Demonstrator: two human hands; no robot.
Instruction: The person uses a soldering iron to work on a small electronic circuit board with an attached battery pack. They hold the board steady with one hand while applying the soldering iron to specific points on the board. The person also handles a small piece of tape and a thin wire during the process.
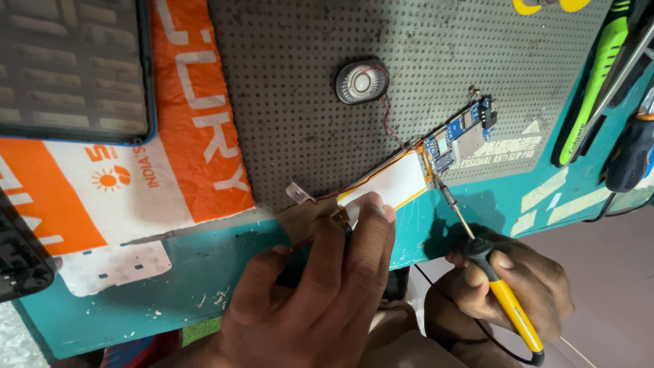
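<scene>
Left hand pressed down at the bench edge, fingers extended and close together, tips resting on the near end of a flat white battery pack. Right hand curled shut around the yellow handle of a soldering iron, thumb and forefinger pinched at the black collar, metal tip reaching up to the joint between the battery pack and a small blue circuit board. Battery pack lying slantwise on the grey perforated anti-slip mat, touching the board at its far end; thin red wires running from there to a small oval speaker farther up the mat. Small bent metal tab just beside the pack's left end.

Orange-and-white printed plastic package flat on the teal bench to the left, lettering white on orange, a little sun emblem on the white part. Dark phone with blue edge lying over its upper corner. Pale tape strips stuck on the teal surface at right. Green-handled screwdriver and dark-handled tool lying along the right edge.
</scene>
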